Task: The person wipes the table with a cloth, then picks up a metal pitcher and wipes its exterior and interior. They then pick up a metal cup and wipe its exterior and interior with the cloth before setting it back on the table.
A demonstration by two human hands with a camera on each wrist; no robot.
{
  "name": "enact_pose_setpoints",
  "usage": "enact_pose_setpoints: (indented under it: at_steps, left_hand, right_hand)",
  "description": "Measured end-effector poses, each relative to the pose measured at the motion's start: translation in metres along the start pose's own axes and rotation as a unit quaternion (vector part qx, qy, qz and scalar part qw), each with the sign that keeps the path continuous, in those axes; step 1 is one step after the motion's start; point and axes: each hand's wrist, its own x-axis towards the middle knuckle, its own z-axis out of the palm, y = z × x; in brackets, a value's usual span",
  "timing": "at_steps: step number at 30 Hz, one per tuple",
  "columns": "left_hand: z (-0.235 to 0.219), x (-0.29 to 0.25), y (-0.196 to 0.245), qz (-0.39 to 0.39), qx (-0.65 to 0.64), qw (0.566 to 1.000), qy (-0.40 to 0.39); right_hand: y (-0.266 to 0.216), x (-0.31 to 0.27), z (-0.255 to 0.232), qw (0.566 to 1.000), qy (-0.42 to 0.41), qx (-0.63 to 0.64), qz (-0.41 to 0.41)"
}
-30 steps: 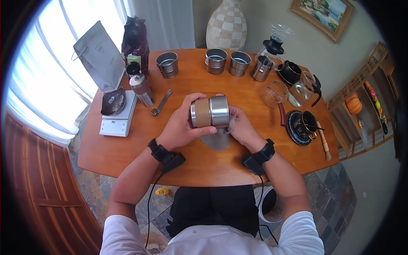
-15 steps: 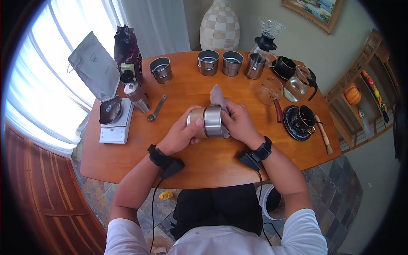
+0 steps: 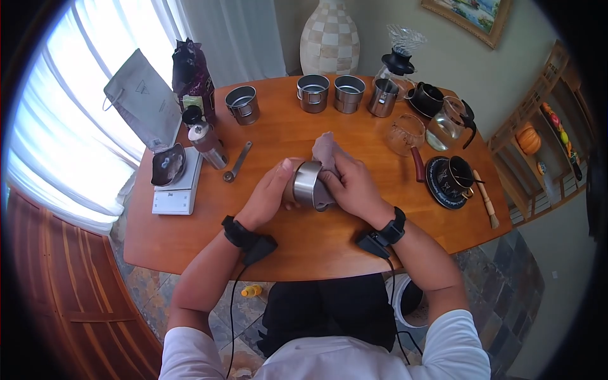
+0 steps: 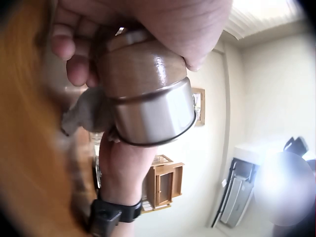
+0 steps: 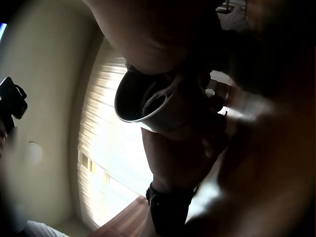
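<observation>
Clearly, left fingers (image 4: 77,69) curl round the steel cup (image 4: 155,116); right ones pinch cloth (image 3: 324,151).

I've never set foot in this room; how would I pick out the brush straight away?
On the wooden table, look near the person's right-hand edge for the black saucer holding a dark cup. The brush lies just to the right of that saucer. Unlike its round, dark neighbours, it is long, slim and light brown, ending in bristles.
</observation>
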Motion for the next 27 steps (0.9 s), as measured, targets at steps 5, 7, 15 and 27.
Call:
enact_pose_setpoints:
  at_steps: [5,7,15,27]
  left_hand:
    - [0.003,-0.001,-0.002,-0.018,-0.032,0.999,-0.038]
    - [0.008,-0.002,-0.003,0.044,-0.016,0.999,-0.021]
    - [0.007,-0.004,0.005,0.270,0.207,0.939,0.049]
    - [0.003,0.001,-0.004,0.078,0.031,0.996,0.036]
  right_hand:
    - [0.000,-0.001,-0.001,0.994,0.043,-0.049,-0.085]
    - [0.002,-0.002,0.000,1.000,0.005,-0.003,0.010]
    - [-0.011,-0.003,0.012,0.865,-0.088,0.390,0.302]
    - [-0.001,-0.002,0.012,0.939,-0.092,0.271,0.192]
